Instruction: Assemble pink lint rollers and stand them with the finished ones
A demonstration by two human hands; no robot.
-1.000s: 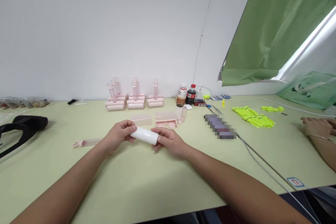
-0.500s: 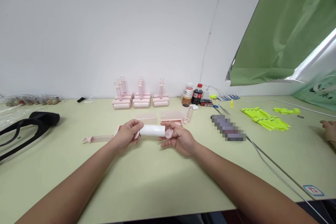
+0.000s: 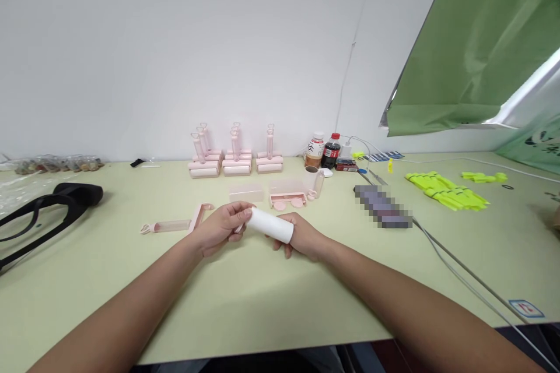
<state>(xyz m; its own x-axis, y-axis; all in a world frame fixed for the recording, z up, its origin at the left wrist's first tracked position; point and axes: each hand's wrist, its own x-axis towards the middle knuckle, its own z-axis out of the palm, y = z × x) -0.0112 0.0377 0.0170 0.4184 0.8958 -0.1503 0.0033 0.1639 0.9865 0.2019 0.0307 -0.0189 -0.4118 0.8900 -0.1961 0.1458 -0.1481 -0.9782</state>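
Observation:
A white lint-roller roll (image 3: 270, 225) is held between my hands above the table, its right end tilted down toward me. My left hand (image 3: 225, 224) is closed on its left end, with a small pink piece (image 3: 239, 228) showing under the fingers. My right hand (image 3: 303, 238) is closed around its right end from behind, fingers curled underneath; whether a cap is there is hidden. Left of my hands lie a pink roller handle (image 3: 171, 225) and its angled frame (image 3: 202, 215). Beyond them are a clear pinkish cover (image 3: 246, 193) and a pink tray-like part (image 3: 287, 198) with round pink discs (image 3: 297, 202).
Several assembled pink lint rollers (image 3: 204, 170) stand by the wall. Right of them are a cola bottle (image 3: 331, 152), another drink bottle (image 3: 314, 150), a blurred phone-like object (image 3: 382, 206), cables and yellow-green strips (image 3: 446, 189). A black strap-like frame (image 3: 65, 198) lies far left.
The roll has gone from level to tilted, its right end lower and nearer me. The pink cap seen in my right hand is out of sight. My right hand has turned around the roll's end.

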